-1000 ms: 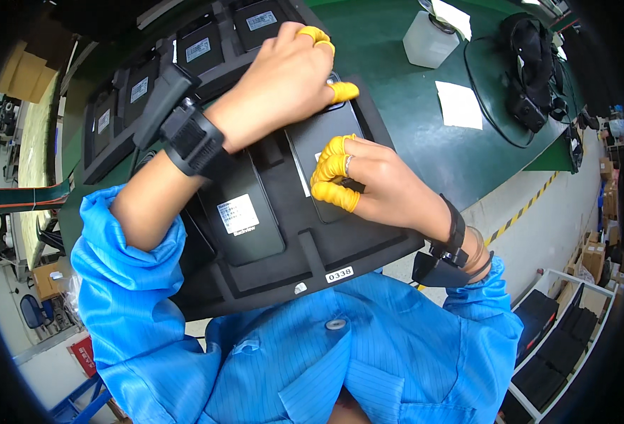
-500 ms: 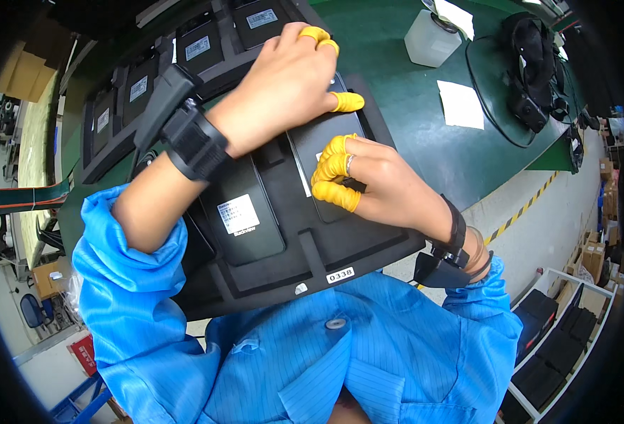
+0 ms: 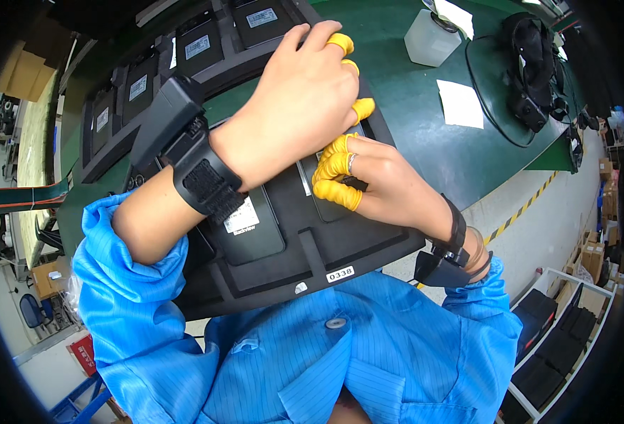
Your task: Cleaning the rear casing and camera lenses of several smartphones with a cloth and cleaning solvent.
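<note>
Black handset point(image 3: 330, 212) in foam tray point(image 3: 269, 284), under right hand point(image 3: 358, 173), long axis near-to-far. Right's nearer, fingertips bunched; left hand point(image 3: 310, 88) beyond, fingers curled. Can't tell if either grip pinches anything.

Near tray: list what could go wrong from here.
The left wristband hangs over the near labelled phone and might scuff it. The near tray seems to jut past the table, so a hard push might tip it. The left hand and right hand crowd together over the right-hand phone and could bump.
</note>
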Demonstrator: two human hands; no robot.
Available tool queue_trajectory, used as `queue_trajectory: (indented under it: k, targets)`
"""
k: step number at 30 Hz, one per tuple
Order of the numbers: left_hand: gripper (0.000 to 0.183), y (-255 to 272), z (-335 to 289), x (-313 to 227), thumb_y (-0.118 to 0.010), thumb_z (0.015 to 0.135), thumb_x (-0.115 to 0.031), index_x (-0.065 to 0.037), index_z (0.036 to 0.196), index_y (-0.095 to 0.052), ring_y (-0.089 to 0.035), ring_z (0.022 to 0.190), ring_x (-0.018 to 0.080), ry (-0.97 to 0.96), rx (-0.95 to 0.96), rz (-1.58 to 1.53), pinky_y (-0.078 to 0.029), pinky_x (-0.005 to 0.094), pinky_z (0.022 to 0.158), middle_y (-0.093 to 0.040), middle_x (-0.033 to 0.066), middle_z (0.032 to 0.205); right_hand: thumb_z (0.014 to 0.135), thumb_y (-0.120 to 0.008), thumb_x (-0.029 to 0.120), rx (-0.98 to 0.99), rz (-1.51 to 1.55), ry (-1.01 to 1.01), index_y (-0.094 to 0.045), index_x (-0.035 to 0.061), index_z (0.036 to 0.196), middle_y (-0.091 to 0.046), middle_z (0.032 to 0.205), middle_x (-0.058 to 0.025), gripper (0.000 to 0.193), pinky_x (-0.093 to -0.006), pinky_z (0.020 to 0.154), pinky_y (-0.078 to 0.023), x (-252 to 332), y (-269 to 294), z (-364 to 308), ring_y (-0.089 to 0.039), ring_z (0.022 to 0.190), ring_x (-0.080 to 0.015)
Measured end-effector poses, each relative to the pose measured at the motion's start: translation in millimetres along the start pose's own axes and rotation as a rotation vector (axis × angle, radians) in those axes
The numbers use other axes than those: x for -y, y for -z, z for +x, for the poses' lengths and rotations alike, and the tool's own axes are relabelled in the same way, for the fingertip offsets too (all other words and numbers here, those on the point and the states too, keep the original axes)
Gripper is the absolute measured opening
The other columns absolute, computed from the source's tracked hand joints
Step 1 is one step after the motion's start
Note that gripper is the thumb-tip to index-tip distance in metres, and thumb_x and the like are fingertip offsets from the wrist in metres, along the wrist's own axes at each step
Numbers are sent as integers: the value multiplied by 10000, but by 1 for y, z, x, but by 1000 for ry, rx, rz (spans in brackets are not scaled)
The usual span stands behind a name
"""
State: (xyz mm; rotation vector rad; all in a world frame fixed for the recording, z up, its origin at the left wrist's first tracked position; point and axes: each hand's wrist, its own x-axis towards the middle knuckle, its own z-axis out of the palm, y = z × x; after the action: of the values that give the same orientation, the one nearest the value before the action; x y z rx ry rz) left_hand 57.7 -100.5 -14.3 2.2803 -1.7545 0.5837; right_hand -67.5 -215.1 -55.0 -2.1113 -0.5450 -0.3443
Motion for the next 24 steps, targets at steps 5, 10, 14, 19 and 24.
queue_trajectory:
  k: [5, 10, 14, 19, 24]
  targets:
    - [193, -1, 1, -9, -674, 651, -86, 15, 815, -681, -504, 1215, 333, -65, -88, 64, -356, 456, 1054, -650, 179, 959, 774, -715, 118, 15, -24, -29, -607, -13, 828, -590, 809, -159, 179, -403, 688, -495, 2, 1, 0, -590, 757, -338]
    - [210, -1, 2, -9, -668, 650, -91, 27, 823, -676, -499, 1222, 336, -65, -50, 52, -360, 437, 1057, -648, 181, 950, 772, -717, 115, 23, -44, -41, -609, -20, 827, -595, 817, -162, 181, -405, 695, -500, 4, 2, 0, -596, 763, -339]
    - [206, -6, 5, -6, -658, 659, -93, 33, 820, -683, -493, 1234, 329, -109, -44, 70, -364, 410, 1066, -652, 176, 950, 767, -721, 113, 49, -66, -58, -605, -24, 822, -591, 809, -164, 188, -400, 690, -503, 1, 1, -1, -598, 759, -338]
    - [186, -5, 8, -6, -658, 667, -96, 29, 799, -699, -489, 1246, 302, -158, -13, 135, -348, 400, 1088, -661, 168, 961, 763, -725, 109, 23, -61, -37, -603, -22, 820, -589, 803, -164, 188, -397, 687, -506, 1, 0, -1, -599, 753, -338]
    - [176, -4, 9, -2, -674, 661, -122, 5, 775, -715, -492, 1247, 281, -199, 15, 174, -334, 403, 1102, -672, 153, 970, 764, -724, 107, 33, -68, -37, -605, -19, 824, -591, 805, -162, 183, -396, 689, -506, 1, 1, -1, -599, 752, -338]
